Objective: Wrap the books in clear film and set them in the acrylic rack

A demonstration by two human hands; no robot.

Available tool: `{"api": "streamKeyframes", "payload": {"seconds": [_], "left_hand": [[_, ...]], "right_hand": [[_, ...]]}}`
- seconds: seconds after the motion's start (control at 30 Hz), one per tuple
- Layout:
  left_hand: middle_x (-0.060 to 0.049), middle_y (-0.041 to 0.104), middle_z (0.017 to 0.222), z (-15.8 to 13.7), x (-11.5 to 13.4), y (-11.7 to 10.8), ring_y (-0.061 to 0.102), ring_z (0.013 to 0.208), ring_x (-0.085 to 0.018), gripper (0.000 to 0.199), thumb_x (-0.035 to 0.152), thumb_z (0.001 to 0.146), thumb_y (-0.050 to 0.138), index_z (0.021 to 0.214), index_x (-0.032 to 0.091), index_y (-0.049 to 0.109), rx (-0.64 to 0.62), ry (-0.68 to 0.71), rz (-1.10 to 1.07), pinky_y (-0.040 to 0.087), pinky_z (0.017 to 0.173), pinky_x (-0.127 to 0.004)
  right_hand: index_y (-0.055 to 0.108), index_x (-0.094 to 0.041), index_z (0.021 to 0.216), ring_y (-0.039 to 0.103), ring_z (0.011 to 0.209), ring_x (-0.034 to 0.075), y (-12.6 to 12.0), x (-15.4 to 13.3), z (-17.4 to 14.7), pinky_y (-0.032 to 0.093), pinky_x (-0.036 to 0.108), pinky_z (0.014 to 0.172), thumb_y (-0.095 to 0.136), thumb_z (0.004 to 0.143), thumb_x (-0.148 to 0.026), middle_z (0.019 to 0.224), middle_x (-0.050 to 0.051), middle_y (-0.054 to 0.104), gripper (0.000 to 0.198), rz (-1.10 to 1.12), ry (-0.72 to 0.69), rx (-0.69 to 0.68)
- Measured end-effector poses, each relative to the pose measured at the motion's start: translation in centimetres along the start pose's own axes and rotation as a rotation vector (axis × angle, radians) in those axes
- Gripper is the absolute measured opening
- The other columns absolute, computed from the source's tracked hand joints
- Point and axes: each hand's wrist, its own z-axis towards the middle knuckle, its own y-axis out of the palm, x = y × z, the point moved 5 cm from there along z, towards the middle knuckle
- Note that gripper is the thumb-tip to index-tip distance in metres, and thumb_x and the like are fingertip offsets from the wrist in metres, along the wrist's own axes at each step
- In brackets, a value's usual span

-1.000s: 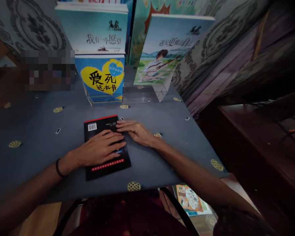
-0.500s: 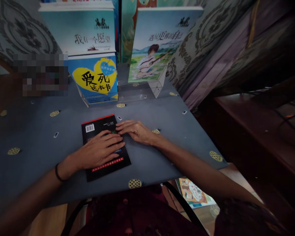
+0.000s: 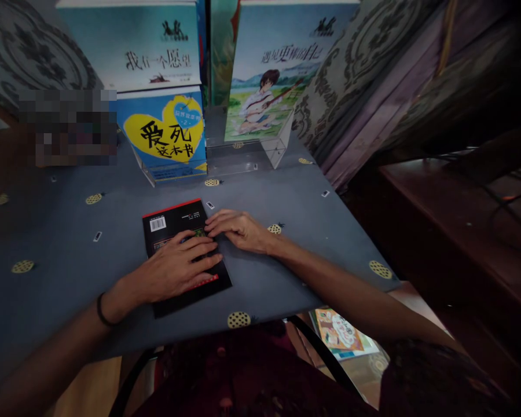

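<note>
A thin black book [image 3: 178, 229] with a red top edge and a white barcode lies on the grey-blue tablecloth [image 3: 269, 278]. Across its lower half rests my left hand [image 3: 178, 263], palm down with the fingers stretched out; it hides much of the printing. My right hand [image 3: 238, 230] sits at the book's right edge. Its fingers reach onto the cover, close to the left fingertips, and are slightly bent but not gripping. A dark band [image 3: 102, 310] circles my left wrist.
Behind the black book, a blue book with a yellow heart [image 3: 162, 133] and a book showing a guitar player [image 3: 263, 92] stand in clear holders [image 3: 278, 147]. Patterned curtains [image 3: 330, 87] hang behind. Colourful books [image 3: 341, 333] lie below the table's right front edge.
The left hand has slid slightly toward the table's near edge, baring more of the coloured print in mid-cover and covering more of the red strip. The right hand stays at the book's edge.
</note>
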Motion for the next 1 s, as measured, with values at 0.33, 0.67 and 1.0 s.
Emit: {"api": "streamKeyframes", "payload": {"seconds": [0.33,0.67,1.0], "left_hand": [[-0.01,0.071,0.123,0.3,1.2,-0.1,0.064,0.116,-0.021,0.037,0.032,0.107,0.035,0.125,0.014,0.062,0.061,0.015,-0.002,0.046,0.103,-0.04],[-0.012,0.072,0.121,0.4,1.6,-0.2,0.065,0.114,-0.022,0.039,0.033,0.107,0.035,0.125,0.011,0.062,0.054,0.036,-0.024,0.047,0.101,-0.041],[-0.013,0.066,0.13,0.2,1.5,-0.6,0.06,0.122,-0.024,0.039,0.039,0.107,0.036,0.127,0.018,0.061,0.008,0.073,-0.097,0.044,0.104,-0.045]], "right_hand": [[0.073,-0.018,0.089,0.067,0.11,0.017,0.0,-0.3,0.0,0.057,0.042,0.096,0.043,0.082,0.005,0.098,0.006,0.076,0.039,-0.029,-0.01,-0.024],[0.072,-0.019,0.088,0.068,0.105,0.017,0.1,-0.8,0.0,0.057,0.04,0.092,0.044,0.082,0.005,0.1,0.007,0.076,0.038,-0.073,-0.056,-0.012],[0.072,-0.019,0.089,0.066,0.106,0.017,0.3,-0.7,-0.1,0.056,0.04,0.094,0.043,0.084,0.004,0.099,0.006,0.075,0.037,-0.092,-0.056,-0.047]]}}
